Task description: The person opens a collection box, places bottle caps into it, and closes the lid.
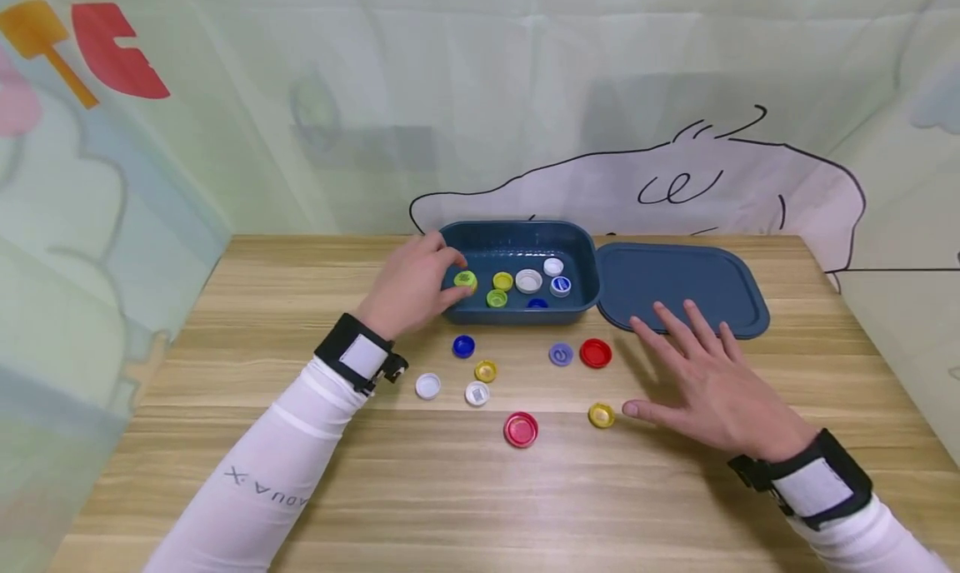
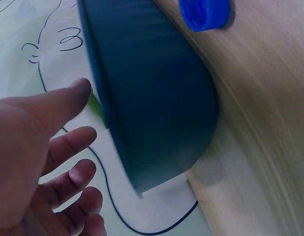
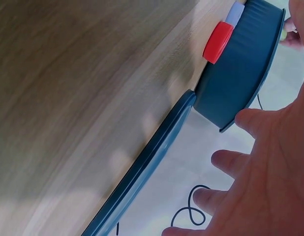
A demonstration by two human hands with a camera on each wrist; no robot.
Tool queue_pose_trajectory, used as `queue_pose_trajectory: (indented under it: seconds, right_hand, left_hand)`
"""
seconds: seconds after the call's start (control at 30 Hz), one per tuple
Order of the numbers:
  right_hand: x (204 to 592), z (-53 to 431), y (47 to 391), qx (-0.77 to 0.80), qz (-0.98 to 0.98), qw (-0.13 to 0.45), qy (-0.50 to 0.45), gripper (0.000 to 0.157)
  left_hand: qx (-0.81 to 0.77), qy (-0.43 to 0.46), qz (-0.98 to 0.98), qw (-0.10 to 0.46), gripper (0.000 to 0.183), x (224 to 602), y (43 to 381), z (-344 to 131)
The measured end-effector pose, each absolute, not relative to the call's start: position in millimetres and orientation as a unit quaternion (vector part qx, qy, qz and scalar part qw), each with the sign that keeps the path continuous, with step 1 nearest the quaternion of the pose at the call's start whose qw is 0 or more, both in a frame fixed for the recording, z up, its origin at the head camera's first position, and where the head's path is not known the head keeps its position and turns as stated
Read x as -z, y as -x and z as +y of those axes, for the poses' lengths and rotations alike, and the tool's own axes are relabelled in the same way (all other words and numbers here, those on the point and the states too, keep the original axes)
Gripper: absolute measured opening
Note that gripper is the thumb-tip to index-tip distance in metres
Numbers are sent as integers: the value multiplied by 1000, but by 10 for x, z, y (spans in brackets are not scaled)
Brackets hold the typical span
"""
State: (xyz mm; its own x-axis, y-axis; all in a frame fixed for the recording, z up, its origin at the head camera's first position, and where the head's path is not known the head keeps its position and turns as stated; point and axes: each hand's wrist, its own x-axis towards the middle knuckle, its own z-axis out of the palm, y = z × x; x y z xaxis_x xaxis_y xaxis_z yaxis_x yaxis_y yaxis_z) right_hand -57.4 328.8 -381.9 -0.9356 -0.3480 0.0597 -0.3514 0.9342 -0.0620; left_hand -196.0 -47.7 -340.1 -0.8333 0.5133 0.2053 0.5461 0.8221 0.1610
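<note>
Over the left end of a dark blue box (image 1: pixel 517 316), my left hand (image 1: pixel 412 283) has its thumb and fingers spread apart. A yellow-green bottle cap (image 1: pixel 465 280) shows right at those fingertips; in the left wrist view only a green sliver (image 2: pixel 95 105) of it appears behind the box's rim. Inside the box lie several caps, including a yellow cap (image 1: pixel 502 281), a green cap (image 1: pixel 497 298) and a white cap (image 1: pixel 528 281). My right hand (image 1: pixel 705 390), fingers straight and spread and holding nothing, hovers above the table, its thumb near a gold cap (image 1: pixel 602 415).
A flat blue lid (image 1: pixel 682 286) lies against the box's right side. On the wooden table (image 1: pixel 360 506) in front are several loose caps, among them a blue cap (image 1: pixel 463 346), a red cap (image 1: pixel 596 353) and a pink-red cap (image 1: pixel 521 430). A printed curtain (image 1: pixel 487 82) hangs behind.
</note>
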Motion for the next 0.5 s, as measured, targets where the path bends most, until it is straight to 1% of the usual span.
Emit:
queue_pose_trajectory:
  seconds: [0.17, 0.33, 0.5]
  right_hand:
    - [3813, 3285, 562, -36, -983, 26, -178, 102]
    - [3799, 3288, 548, -39, -982, 31, -181, 102]
    - [3794, 3284, 537, -39, -982, 37, -183, 103]
  left_hand:
    - [112, 276, -952, 73, 61, 3450, 1955, -493]
    - [124, 279, -949, 83, 74, 3459, 1907, -590]
    - [141, 291, -942, 96, 81, 3457, 1804, -734]
